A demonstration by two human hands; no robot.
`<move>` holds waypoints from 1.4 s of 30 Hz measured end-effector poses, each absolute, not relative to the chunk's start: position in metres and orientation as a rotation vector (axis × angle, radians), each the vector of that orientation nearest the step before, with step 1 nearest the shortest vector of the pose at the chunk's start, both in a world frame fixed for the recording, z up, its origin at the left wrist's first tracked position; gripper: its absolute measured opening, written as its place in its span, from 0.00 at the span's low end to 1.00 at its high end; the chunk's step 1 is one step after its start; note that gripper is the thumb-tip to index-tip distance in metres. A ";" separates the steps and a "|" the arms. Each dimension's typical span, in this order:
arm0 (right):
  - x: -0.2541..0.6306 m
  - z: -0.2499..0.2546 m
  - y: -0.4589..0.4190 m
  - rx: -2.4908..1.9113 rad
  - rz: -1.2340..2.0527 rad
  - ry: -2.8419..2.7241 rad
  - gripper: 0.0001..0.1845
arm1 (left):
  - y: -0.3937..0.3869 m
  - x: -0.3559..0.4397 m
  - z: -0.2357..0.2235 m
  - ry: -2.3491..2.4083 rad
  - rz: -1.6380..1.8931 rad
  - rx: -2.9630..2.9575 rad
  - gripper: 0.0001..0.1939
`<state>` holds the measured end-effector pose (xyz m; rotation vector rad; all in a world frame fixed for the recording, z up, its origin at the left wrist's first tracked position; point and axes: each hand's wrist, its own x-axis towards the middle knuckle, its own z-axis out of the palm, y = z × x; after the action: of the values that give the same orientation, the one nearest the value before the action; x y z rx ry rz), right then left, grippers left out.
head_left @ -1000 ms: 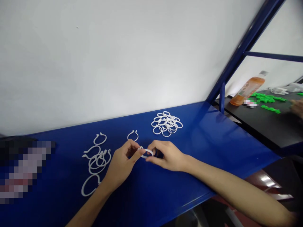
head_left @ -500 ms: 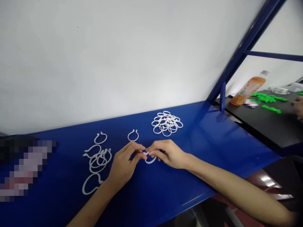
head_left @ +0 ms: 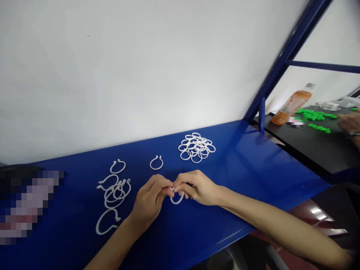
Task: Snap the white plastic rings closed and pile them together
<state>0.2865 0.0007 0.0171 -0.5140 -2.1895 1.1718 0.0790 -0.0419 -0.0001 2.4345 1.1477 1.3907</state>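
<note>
Gripping one white ring at its top, your left hand and right hand met at the fingertips, well inside the front edge of the blue surface. Loose open rings crowded your left side, a single open ring lay just beyond your hands, and a pile of rings sat toward the back edge. The widest room for moving lay right, beyond your right forearm.

Your head-worn camera looks forward and down at close range over the blue tabletop, facing the white wall.
</note>
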 end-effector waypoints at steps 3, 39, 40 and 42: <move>0.288 0.014 0.007 -0.462 0.948 -2.297 0.12 | -0.038 0.077 -0.002 1.233 1.299 2.468 0.07; 0.369 0.039 0.081 -1.373 0.215 -2.453 0.04 | -0.025 0.058 -0.008 1.938 0.577 2.422 0.25; 0.368 0.039 0.081 -1.370 0.201 -2.443 0.04 | -0.026 0.059 -0.008 1.935 0.589 2.419 0.26; 0.367 0.041 0.080 -1.358 0.161 -2.415 0.04 | -0.026 0.060 -0.007 1.932 0.617 2.412 0.26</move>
<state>0.3669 0.0801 0.0405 -1.3576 -2.4154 0.1613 0.0599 -0.0263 -0.0072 2.4117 1.9321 0.6172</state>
